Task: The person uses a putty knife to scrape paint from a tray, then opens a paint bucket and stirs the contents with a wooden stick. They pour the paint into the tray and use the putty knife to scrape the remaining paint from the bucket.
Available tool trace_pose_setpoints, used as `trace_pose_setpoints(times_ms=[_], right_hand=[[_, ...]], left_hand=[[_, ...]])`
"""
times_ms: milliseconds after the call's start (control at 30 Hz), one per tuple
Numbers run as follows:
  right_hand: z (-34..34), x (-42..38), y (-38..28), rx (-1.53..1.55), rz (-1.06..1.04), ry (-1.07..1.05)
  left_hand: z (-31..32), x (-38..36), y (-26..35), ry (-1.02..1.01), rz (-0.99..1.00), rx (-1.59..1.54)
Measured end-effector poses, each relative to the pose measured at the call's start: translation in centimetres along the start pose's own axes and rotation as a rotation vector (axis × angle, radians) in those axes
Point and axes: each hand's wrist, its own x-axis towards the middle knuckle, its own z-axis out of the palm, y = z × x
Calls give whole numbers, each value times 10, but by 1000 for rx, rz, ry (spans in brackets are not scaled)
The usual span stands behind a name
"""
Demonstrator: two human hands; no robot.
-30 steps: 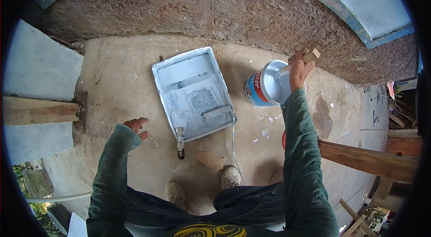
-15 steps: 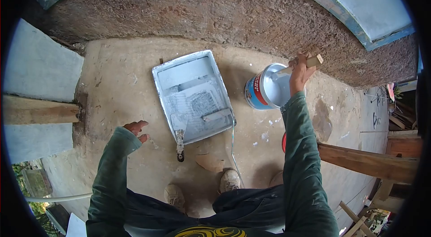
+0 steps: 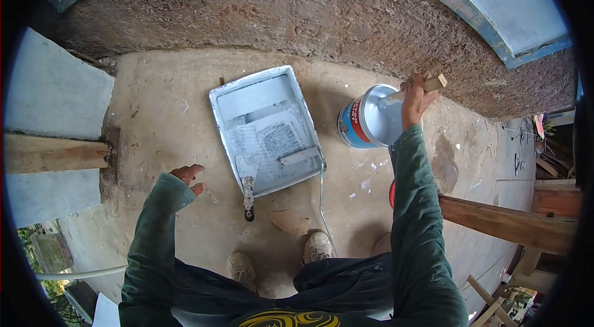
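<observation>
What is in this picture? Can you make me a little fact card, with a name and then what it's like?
Right hand: gripping a wooden stick that reaches into the bucket
Left hand: held out to the side, fingers apart, no object visible in it
Bucket: upright, red and blue label, pale paint inside
Tray: paint-smeared, left of the bucket
In the tray: roller; scraper, its handle sticking out over the edge
Floor: light brown, with pale splashes

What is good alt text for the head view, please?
The right hand holds a pale wooden stick in a round blue paint bucket; the open left hand hangs left of a rectangular pale tray on a tan concrete floor.
</observation>
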Motion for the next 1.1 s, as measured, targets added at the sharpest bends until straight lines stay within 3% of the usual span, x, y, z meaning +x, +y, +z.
trace_pose_setpoints(times_ms=[33,133,233,300,400,433,500,567,667,833,900,967,1033,1100], right_hand=[[1,-2,-1,-3,0,2],[-4,1,-7,290,331,-202],[-18,12,-17,144,511,-310],[-18,17,-17,38,471,-252],[-15,14,-15,-284,92,-32],[-12,11,-11,-286,92,-33],[-1,4,-6,-12,9,15],[0,1,-10,103,59,21],[-21,11,-7,325,460,-229],[-18,20,-19,-70,403,-157],[-5,13,-20,-280,53,-52],[5,4,-12,-256,-27,-37],[9,-2,-2,102,66,-53],[6,-3,-5,145,127,-49]], left_hand=[[-1,0,2,-3,2,0],[-5,3,12,6,-10,-39],[-8,3,14,-4,-12,-52],[-7,2,10,4,-2,-52],[-9,0,10,-13,-16,-29],[-9,-1,11,-15,-16,-31],[-10,0,14,-46,-53,-34],[-9,2,19,-53,-59,-47],[-7,4,19,-33,-24,-62],[-6,1,12,-3,7,-38],[-7,1,11,-45,-30,-3],[-8,1,15,-58,-43,3],[-8,3,17,-71,-56,11],[-8,4,18,-53,-38,1]])
